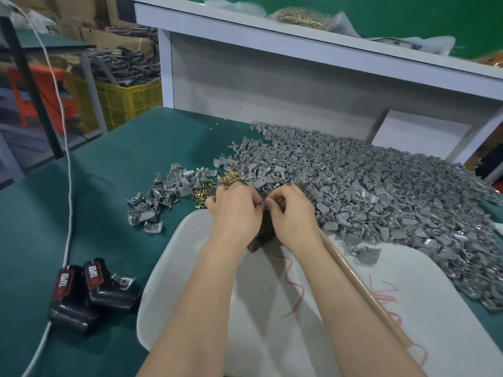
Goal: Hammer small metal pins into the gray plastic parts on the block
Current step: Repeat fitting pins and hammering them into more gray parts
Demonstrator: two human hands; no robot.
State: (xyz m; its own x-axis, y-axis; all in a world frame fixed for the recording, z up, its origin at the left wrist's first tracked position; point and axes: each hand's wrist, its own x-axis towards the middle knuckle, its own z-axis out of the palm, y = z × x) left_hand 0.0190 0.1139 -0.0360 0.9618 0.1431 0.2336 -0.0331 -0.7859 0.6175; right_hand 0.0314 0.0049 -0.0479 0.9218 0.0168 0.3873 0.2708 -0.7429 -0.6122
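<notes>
Count: two hands, one block, one wooden handle, two heaps of gray parts, two black units, one cable. Pins and parts are too many for us to count.

- Block [261,236]: dark brown, square-edged, on the white cloth [190,268]. We see only its near corner, between the wrists.
- Left hand [234,212] and right hand [293,214]: both over the block top, fingers curled, tips of thumb and forefinger pressed together. The two pinches meet just above the block. What sits between the tips is too small; we cannot tell pin from part.
- Big heap of gray parts [386,191]: matte molded plastic, fin-shaped with small lugs, spread from behind the hands to the right edge. It touches the right hand's far side.
- Small heap of gray parts [159,198]: same pieces, left of the left hand, looser.
- Pins [202,192]: brass, shiny, short with flat heads, scattered between the small heap and the left hand.
- Wooden handle [359,287]: pale, round, running under the right forearm toward the lower right. Its head end is hidden.
- Cloth is soft, rumpled, with red threads [298,292] on it.
- Table mat [95,186]: green, felt-like.
- Black units [89,292]: ribbed, red labels, lower left, side by side. White cable [66,148] runs to them.
- Yellow crate [128,100]: perforated, behind the table.
</notes>
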